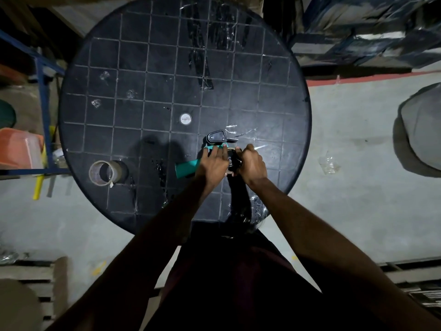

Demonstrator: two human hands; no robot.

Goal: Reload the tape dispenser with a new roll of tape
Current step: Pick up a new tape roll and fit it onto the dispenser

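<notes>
A hand-held tape dispenser [216, 137] with a teal handle [186, 167] and black head lies on the round black table [133, 75]. My left hand [213, 161] presses flat on the dispenser's body, fingers spread. My right hand [252, 163] is closed around a roll of tape [231, 152] sitting at the dispenser's black hub. Most of that roll is hidden under both hands. A second roll of tape [105, 172], with a brown core and a loose end, stands on edge at the table's left front.
Clear tape scraps stick to the table top near the dispenser [243, 133] and at the back [202, 53]. A blue metal rack [44, 91] with an orange bin [19, 149] stands left. A grey rounded object [422, 130] sits on the floor right.
</notes>
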